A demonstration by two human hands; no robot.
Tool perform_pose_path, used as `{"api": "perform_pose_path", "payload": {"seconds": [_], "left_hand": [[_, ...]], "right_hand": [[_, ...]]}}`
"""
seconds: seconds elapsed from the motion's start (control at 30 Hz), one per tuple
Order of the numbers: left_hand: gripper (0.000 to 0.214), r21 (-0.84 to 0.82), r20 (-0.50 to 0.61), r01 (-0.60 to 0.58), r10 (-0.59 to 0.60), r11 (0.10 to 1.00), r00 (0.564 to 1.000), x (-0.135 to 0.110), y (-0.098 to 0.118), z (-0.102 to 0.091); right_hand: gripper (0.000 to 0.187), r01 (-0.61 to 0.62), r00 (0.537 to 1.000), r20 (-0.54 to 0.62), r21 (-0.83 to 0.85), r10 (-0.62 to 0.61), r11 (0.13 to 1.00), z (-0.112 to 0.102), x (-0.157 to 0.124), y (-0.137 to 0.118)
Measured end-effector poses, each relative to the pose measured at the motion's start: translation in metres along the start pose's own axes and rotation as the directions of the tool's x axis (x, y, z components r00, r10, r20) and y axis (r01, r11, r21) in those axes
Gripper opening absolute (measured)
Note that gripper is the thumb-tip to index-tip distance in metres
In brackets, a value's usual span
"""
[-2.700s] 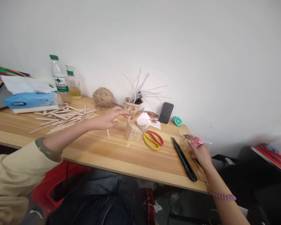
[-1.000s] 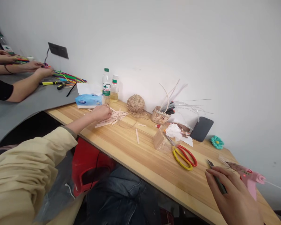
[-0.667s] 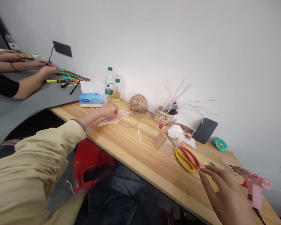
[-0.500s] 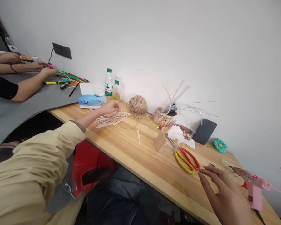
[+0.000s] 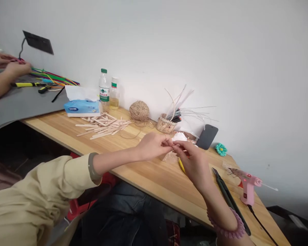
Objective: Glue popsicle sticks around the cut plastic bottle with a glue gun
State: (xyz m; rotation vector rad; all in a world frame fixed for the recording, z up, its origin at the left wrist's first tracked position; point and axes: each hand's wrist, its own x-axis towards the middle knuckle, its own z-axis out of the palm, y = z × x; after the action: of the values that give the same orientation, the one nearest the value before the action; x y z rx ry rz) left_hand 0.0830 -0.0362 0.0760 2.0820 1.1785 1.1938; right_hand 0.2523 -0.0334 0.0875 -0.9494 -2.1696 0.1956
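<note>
My left hand [image 5: 152, 146] and my right hand [image 5: 193, 164] meet above the middle of the table, fingertips touching. Both are closed in a pinch, and whatever lies between the fingers is too small to make out. Behind and beneath them, partly covered, are a crumpled white tissue [image 5: 179, 136], a clear-sided box-like piece [image 5: 170, 157] and the yellow handle of scissors [image 5: 181, 166]. Wooden craft sticks [image 5: 105, 127] lie in a loose pile left of my hands. Beyond, a ball of twine [image 5: 139, 110] rests near the wall with a loose strand trailing.
At right lie a black utility knife [image 5: 227, 194] and a pink glue gun [image 5: 248, 186] with its cord. Farther back are a phone [image 5: 207, 136], a teal flower [image 5: 221, 149], a small basket [image 5: 166, 124], bottles [image 5: 104, 87] and a tissue pack [image 5: 82, 107]. Another person's hands [image 5: 16, 68] work at far left.
My left hand has moved right, away from the stick pile, and my right hand has come inward to meet it. My right fingers went from spread to pinched. The view has shifted right.
</note>
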Motion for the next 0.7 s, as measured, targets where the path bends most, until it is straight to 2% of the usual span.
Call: {"api": "perform_pose_path", "payload": {"seconds": [0.1,0.17,0.3,0.37,0.43,0.53,0.6,0.7], "left_hand": [[0.015,0.009,0.078,-0.104,0.103,0.995,0.992,0.011,-0.009,-0.005],[0.019,0.087,0.122,-0.212,0.201,0.973,0.972,0.018,-0.019,-0.012],[0.042,0.317,0.339,-0.418,0.31,0.851,0.888,0.031,-0.039,-0.015],[0.039,0.373,0.434,-0.492,0.321,0.787,0.842,0.037,-0.045,-0.012],[0.029,0.381,0.479,-0.529,0.327,0.759,0.815,0.042,-0.048,-0.007],[0.016,0.345,0.525,-0.551,0.331,0.76,0.784,0.048,-0.05,-0.003],[0.015,0.315,0.558,-0.55,0.318,0.774,0.767,0.05,-0.051,-0.002],[0.02,0.302,0.583,-0.509,0.266,0.806,0.768,0.05,-0.052,-0.002]], "right_hand": [[0.021,0.001,1.0,-0.017,-0.003,-0.002,1.0,-0.011,-0.003,0.011],[0.022,0.004,1.0,-0.025,-0.016,-0.005,1.0,-0.016,-0.011,0.018],[0.023,-0.062,0.998,0.017,-0.079,0.063,0.995,-0.008,-0.028,0.03],[0.017,-0.071,0.997,0.034,-0.102,0.075,0.992,0.002,-0.035,0.034],[0.01,-0.038,0.998,0.041,-0.113,0.043,0.993,0.01,-0.039,0.038],[0.011,0.011,0.999,0.04,-0.114,-0.006,0.993,0.015,-0.04,0.041],[0.011,0.006,0.999,0.042,-0.08,-0.002,0.997,0.016,-0.038,0.042],[0.01,-0.047,0.998,0.046,-0.012,0.047,0.999,0.015,-0.038,0.042]]}}
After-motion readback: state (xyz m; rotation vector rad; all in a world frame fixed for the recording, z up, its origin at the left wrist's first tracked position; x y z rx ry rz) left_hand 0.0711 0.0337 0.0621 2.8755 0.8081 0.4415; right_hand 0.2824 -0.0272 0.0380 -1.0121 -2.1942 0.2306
